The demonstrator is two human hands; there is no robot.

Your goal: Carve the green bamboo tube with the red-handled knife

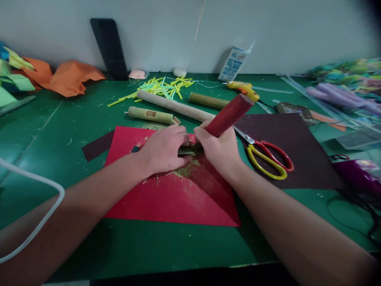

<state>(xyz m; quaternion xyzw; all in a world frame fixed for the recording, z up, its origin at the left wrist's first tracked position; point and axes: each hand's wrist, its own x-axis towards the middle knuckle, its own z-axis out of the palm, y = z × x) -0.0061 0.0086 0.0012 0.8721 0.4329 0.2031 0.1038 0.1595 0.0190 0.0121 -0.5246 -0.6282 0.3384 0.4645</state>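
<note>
My left hand (pixel 166 150) is wrapped round a short bamboo piece (pixel 187 151), mostly hidden by the fingers, low over a red sheet (pixel 175 198). Close beside it on the right, my right hand (pixel 219 149) grips a thick red handle (pixel 230 115) that leans up to the right. The lower end of this tool meets the bamboo piece, but its tip cannot be made out. Shavings and greenish dust (pixel 186 171) lie on the red sheet under both hands.
Scissors (pixel 268 159) rest on a dark sheet (pixel 309 159) at right. Behind the hands lie a notched bamboo tube (pixel 150 114), a pale stick (pixel 175 106), another bamboo piece (pixel 208 100), cut straws (pixel 160 87) and a yellow glue gun (pixel 244 89). A phone (pixel 110 49) leans on the wall.
</note>
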